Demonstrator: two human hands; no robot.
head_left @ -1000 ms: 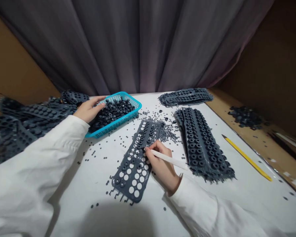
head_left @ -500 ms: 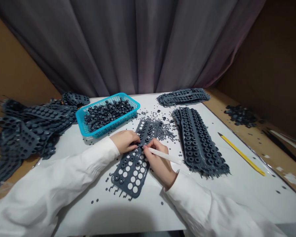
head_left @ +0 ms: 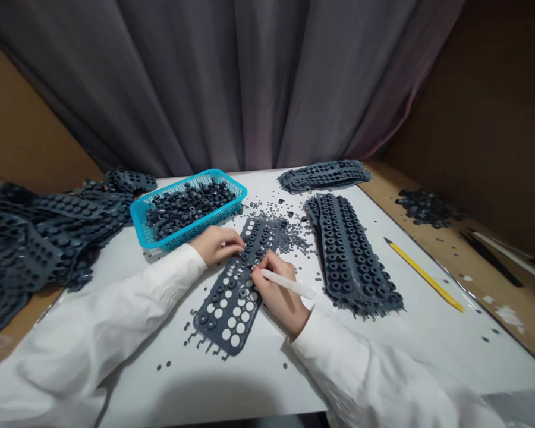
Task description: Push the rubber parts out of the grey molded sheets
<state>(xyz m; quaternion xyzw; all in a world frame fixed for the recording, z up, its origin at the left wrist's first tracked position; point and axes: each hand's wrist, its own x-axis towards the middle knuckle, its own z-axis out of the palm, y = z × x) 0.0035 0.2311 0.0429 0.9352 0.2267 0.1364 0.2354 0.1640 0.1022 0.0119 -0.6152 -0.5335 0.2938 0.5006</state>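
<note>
A dark grey rubber sheet (head_left: 229,315) with rows of round holes and ring-shaped pieces lies lengthwise on the table. At its left edge, my left hand (head_left: 214,245) has its fingers curled together over the sheet; whatever is between the fingertips is too small to make out. My right hand (head_left: 282,291) is closed round a slim white pen-shaped tool (head_left: 289,283). The tool's working end is hidden by the fingers, which are at the middle of the sheet. Some holes in the near half show white table through them; several still hold dark rings.
A blue basket (head_left: 145,238) full of small dark rubber pieces stands behind my left hand. Stacked ring sheets (head_left: 354,255) lie on the right, beside a yellow pencil-like tool (head_left: 423,274). Tangled sheets (head_left: 49,238) fill the left side. Small dark discs (head_left: 289,238) are scattered behind the sheet.
The view has shifted slightly. My left hand has lifted a little back from the sheet's middle, its fingertips drawn together. My right hand keeps the white tool at the sheet.
</note>
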